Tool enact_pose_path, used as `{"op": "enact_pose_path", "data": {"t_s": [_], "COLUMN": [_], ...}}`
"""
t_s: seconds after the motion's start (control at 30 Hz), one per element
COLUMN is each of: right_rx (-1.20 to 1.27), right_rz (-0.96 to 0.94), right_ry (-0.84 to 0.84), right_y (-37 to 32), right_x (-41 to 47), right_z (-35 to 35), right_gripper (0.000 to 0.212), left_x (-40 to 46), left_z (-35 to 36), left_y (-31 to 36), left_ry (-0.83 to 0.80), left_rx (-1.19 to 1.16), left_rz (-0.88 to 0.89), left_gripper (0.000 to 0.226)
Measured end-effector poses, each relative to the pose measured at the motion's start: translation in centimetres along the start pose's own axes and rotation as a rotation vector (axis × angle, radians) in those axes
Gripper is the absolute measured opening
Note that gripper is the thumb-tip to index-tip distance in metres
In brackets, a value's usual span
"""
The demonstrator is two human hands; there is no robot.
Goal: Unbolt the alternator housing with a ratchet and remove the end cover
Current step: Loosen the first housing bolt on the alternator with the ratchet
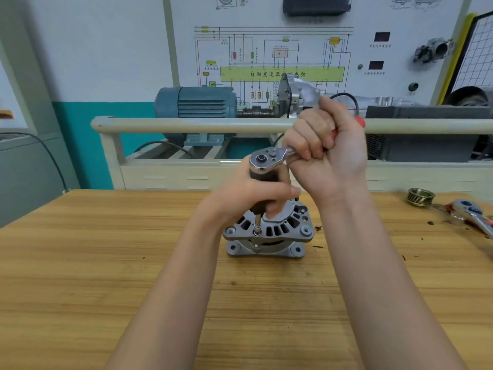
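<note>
We find the alternator (267,231) upright on the table (106,263), likely heavy, rigid. Our left hand (250,193) grips the extension (262,188); our right hand (328,145) clenches the ratchet (269,158) handle.

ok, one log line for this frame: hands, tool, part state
left hand grips extension | right hand grips ratchet handle | socket on alternator bolt | end cover on
</note>
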State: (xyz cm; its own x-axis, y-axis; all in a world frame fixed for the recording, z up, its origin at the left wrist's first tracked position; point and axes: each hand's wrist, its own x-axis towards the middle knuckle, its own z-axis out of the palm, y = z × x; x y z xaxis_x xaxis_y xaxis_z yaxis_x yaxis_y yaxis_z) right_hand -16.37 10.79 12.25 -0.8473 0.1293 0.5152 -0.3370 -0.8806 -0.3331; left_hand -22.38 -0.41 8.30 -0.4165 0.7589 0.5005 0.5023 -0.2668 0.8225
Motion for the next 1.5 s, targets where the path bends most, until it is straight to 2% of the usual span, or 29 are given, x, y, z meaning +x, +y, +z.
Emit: {"op": "enact_pose_path", "data": {"t_s": [0.07,0.13,0.2,0.3,0.37,0.43,0.57,0.63,0.73,0.87,0.93,1.0,1.03,1.17,1.23,1.33,1.5], "right_rx": [0.05,0.09,0.103,0.02,-0.017,-0.04,-0.031,0.044,0.135,0.038,-0.028,-0.046,-0.051,-0.007,0.052,0.115,0.01], "right_rz": [0.076,0.072,-0.033,-0.289,-0.386,-0.369,-0.045,0.068,0.065,-0.274,-0.389,-0.399,-0.367,-0.04,0.066,0.06,-0.318], "right_ry": [-0.052,-0.026,0.068,0.215,0.25,0.221,0.037,-0.02,0.026,0.205,0.236,0.218,0.197,0.018,-0.049,-0.009,0.199], "right_y": [-0.1,-0.1,-0.1,0.6,1.3,1.4,0.2,-0.3,-0.6,0.5,1.5,1.8,1.6,0.0,-0.4,-0.6,0.8], "right_x": [0.1,0.3,0.2,-0.4,-0.8,-0.8,-0.1,0.0,0.3,-0.2,-0.6,-0.7,-0.6,0.0,0.2,0.4,-0.3], "right_z": [-0.2,-0.3,-0.1,0.5,0.9,1.0,0.3,-0.1,-0.3,0.5,1.0,1.1,1.0,0.2,-0.2,-0.4,0.5], "right_gripper": [0.047,0.048,0.053,0.051,0.047,0.047,0.053,0.05,0.051,0.047,0.044,0.044,0.046,0.053,0.053,0.053,0.047], "left_x": [-0.1,0.3,0.8,1.4,1.5,1.2,0.1,0.0,0.6,1.4,1.6,1.4,1.1,0.2,0.1,0.7,1.7], "left_z": [0.2,0.7,1.3,2.3,2.6,1.9,-0.1,0.2,1.2,2.3,2.5,2.0,1.6,0.3,0.6,1.4,2.6], "left_y": [0.0,-0.1,-0.2,-0.3,-0.2,-0.2,-0.2,-0.2,-0.2,-0.3,-0.3,-0.3,-0.2,0.1,0.1,-0.1,-0.6], "left_ry": [-0.026,0.07,0.23,0.502,0.592,0.516,0.023,-0.02,0.168,0.538,0.632,0.59,0.515,0.086,0.034,0.169,0.597], "left_rx": [-0.024,-0.044,-0.026,0.003,-0.002,-0.003,-0.046,-0.022,0.02,-0.038,-0.039,-0.021,-0.012,0.03,0.032,0.02,-0.023], "left_rz": [-0.023,-0.055,-0.057,-0.017,-0.004,-0.01,0.031,0.022,-0.003,0.0,0.001,-0.016,-0.017,0.031,0.035,0.012,0.04], "left_gripper": [0.037,0.043,0.04,0.022,0.018,0.023,0.032,0.033,0.04,0.033,0.038,0.043,0.041,0.036,0.038,0.041,0.032]}}
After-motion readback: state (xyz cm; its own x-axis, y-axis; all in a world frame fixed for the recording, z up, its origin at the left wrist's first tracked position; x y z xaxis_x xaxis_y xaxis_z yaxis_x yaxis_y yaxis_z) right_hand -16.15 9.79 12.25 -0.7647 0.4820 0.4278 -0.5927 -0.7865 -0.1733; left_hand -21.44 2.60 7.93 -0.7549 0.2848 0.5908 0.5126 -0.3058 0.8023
